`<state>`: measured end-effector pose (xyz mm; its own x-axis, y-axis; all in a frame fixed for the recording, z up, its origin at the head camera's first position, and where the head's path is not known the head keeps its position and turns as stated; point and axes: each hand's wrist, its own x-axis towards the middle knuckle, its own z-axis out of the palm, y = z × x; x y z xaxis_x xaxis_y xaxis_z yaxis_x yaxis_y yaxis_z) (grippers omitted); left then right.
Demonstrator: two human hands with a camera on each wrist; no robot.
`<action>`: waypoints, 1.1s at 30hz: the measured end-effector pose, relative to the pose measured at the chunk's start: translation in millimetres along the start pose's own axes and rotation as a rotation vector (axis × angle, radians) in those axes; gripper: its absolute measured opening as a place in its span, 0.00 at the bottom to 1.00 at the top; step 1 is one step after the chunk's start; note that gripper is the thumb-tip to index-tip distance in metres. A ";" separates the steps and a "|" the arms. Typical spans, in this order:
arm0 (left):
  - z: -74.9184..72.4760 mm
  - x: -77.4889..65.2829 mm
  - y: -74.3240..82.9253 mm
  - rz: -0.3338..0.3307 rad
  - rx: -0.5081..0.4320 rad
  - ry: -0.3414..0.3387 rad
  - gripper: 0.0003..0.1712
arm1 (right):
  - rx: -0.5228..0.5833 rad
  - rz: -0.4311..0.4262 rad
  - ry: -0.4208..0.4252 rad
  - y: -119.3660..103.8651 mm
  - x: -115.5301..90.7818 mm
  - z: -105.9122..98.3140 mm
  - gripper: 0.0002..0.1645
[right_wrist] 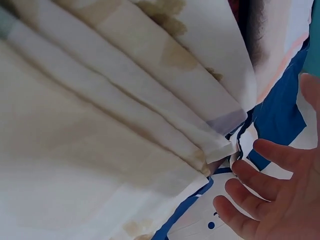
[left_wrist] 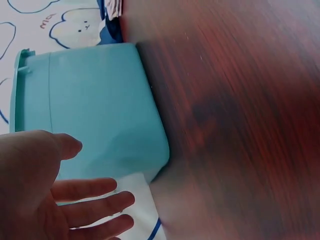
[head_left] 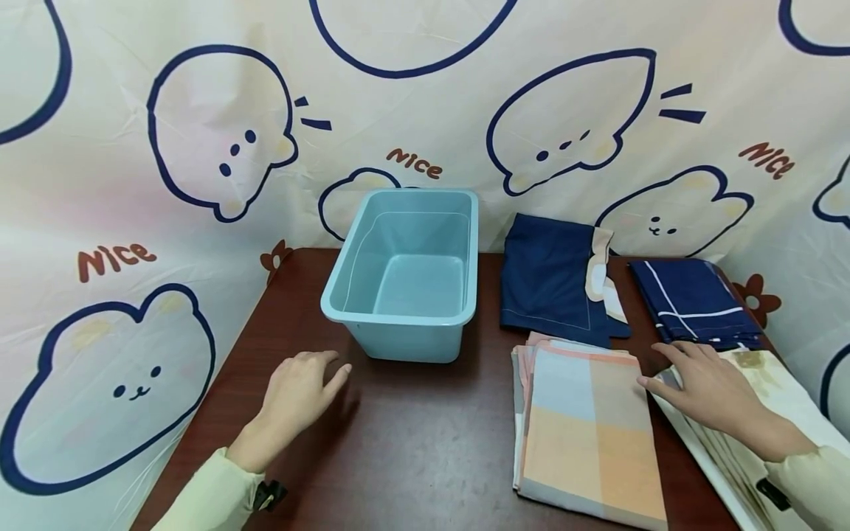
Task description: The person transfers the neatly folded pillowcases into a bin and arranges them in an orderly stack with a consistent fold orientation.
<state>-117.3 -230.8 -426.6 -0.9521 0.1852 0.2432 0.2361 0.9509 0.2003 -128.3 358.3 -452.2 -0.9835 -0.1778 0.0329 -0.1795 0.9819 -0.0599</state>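
Note:
My left hand (head_left: pixel 299 391) hovers over the table's left side with relaxed, spread fingers and holds nothing. Just beyond it stands a light blue plastic tub (head_left: pixel 425 339), with nothing inside; the left wrist view shows the tub's side (left_wrist: pixel 100 100) close past my fingertips. On the right, my right hand (head_left: pixel 713 387) is held over a folded cream cloth (head_left: pixel 764 376) with brownish patches, fingers loosely extended and nothing in them. Its thumb overlaps the edge of a folded orange, grey and blue checked cloth (head_left: pixel 591 435) in the head view. Layered folds of the cream cloth (right_wrist: pixel 125 95) fill the right wrist view.
A folded navy cloth (head_left: pixel 547 276) with a pale pattern lies behind the checked cloth. Right of it is another navy cloth (head_left: pixel 693 299) with white lines. The dark brown table (head_left: pixel 412 442) backs onto a curtain (head_left: pixel 398 118) printed with bears.

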 end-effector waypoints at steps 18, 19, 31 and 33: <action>23.4 9.2 32.7 0.055 -0.069 -0.093 0.21 | 0.034 -0.026 0.002 -2.7 3.4 4.1 0.40; 24.1 10.3 35.4 0.053 -0.076 -0.106 0.21 | 0.039 -0.024 -0.004 -2.9 3.5 3.5 0.40; 30.4 18.2 73.7 0.055 -0.219 -0.233 0.23 | 0.120 0.011 -0.080 -6.5 2.3 -1.2 0.38; 32.2 18.8 79.1 0.065 -0.241 -0.248 0.24 | 0.127 0.018 -0.094 -7.1 1.3 -0.7 0.39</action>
<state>-122.8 -144.1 -436.7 -0.9448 0.3263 0.0303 0.3085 0.8546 0.4176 -128.3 351.2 -451.0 -0.9832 -0.1714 -0.0623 -0.1573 0.9699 -0.1858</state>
